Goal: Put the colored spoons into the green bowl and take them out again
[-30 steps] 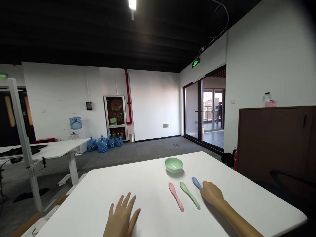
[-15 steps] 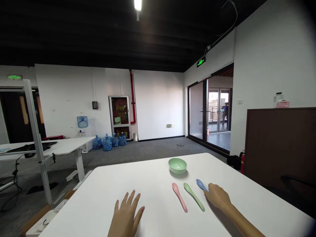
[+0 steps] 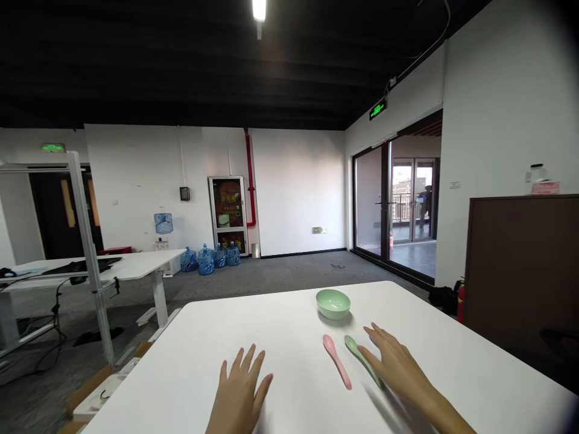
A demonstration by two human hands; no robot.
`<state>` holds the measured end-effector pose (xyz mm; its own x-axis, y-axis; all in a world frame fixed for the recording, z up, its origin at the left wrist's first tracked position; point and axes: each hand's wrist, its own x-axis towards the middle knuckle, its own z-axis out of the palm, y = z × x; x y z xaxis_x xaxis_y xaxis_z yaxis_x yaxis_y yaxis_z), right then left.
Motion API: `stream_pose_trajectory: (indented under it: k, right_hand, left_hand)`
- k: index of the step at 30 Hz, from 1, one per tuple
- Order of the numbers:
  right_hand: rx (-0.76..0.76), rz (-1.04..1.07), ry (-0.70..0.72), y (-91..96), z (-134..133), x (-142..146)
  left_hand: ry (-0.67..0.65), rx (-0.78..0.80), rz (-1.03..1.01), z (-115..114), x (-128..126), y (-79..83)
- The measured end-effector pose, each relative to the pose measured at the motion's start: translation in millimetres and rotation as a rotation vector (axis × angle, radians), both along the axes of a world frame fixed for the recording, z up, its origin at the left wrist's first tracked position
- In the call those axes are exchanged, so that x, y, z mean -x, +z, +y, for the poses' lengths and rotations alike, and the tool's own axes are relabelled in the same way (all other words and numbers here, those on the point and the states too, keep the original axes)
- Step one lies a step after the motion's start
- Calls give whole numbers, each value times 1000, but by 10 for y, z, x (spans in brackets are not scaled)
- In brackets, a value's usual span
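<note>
My right hand (image 3: pixel 397 366) is spread open over the right side of the spoons, fingers apart and holding nothing. Beneath it, the blue spoon (image 3: pixel 371 337) is almost wholly hidden, with just a sliver showing between the fingers. A green spoon (image 3: pixel 356 349) lies beside it, its handle partly covered by the thumb. Further left a pink spoon (image 3: pixel 336 360) rests in full view, bowl end away from me. Beyond the spoons stands a light green bowl (image 3: pixel 333 305). My left hand (image 3: pixel 239 389) is open with fingers spread, low over the white table (image 3: pixel 181 361) and apart from the spoons.
A brown cabinet (image 3: pixel 520 265) stands to the right of the table. On the left are a metal post (image 3: pixel 93 259), another white table (image 3: pixel 149 263) and boxes (image 3: pixel 102 386) on the floor. Several blue water bottles (image 3: pixel 206 260) stand by the far wall.
My right hand has let go of the blue spoon, and its fingers have opened out. The view has turned slightly left. My left hand stays open in much the same pose.
</note>
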<state>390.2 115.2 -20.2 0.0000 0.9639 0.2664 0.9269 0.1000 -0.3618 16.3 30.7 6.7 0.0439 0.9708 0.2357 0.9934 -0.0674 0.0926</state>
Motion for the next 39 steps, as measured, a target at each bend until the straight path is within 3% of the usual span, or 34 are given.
stream_pose_trajectory:
  k: [12,29,39]
  right_hand:
    - [-43,24,91,-248,-93,92]
    - [-35,15,88,-234,-88,66]
    - [10,10,90,-17,-220,115]
  left_hand:
    - [42,-41,-11,-91,41,-73]
    - [60,-37,10,-127,26,-40]
    - [61,-36,41,-108,48,-69]
